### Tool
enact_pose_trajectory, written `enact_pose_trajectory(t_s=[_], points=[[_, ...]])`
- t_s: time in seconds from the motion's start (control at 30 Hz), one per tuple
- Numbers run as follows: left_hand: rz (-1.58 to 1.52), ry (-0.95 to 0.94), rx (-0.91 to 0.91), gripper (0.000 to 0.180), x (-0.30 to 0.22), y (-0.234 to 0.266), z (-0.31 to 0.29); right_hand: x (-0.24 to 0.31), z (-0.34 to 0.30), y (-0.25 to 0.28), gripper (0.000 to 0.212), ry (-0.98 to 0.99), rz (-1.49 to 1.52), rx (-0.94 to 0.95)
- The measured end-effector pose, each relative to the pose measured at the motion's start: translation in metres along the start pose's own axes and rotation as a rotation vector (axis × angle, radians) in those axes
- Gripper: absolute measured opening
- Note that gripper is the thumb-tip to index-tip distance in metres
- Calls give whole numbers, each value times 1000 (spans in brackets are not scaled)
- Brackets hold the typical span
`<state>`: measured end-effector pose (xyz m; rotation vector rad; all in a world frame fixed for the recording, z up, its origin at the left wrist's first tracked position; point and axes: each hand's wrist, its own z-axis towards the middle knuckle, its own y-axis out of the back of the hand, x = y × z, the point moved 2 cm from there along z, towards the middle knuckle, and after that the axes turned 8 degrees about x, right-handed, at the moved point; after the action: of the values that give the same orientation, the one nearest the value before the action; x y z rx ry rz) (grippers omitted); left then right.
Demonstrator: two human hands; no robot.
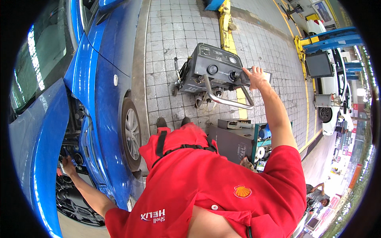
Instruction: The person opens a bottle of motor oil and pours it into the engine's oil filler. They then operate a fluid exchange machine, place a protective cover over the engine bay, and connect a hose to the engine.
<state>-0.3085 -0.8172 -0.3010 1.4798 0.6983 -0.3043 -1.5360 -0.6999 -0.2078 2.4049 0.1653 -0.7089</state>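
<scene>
watching remotely, i see the blue car at left, engine bay exposed, then the black wheeled machine ahead; my right hand is at its right side, fingers spread, unclenched; my left hand is inside that bay, grip hidden from me.

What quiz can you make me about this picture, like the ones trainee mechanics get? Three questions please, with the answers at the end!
1. True or false: the left fingers are under the open hood of the blue car.

2. Pick one. Which is closest to the right fingers?
A) the blue car's wheel
B) the black machine with the curved metal handle
C) the white car in the background

3. Fill in the blank: the floor around the black machine is covered in square ____.

Key: 1. True. 2. B. 3. Tiles.
</scene>
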Motion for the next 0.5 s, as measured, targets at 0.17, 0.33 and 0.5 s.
enact_pose_trajectory(t_s=[0.17,0.33,0.5], points=[[-200,335,89,36,-56,-4,-66,-25,-5,-46,148,67,248,-123],[-457,312,54,49,-215,-50,-174,-34,3,-64,143,187,508,-250],[-506,75,241,58,-408,-152,-163,-40,10,-96,141,295,762,-367]])
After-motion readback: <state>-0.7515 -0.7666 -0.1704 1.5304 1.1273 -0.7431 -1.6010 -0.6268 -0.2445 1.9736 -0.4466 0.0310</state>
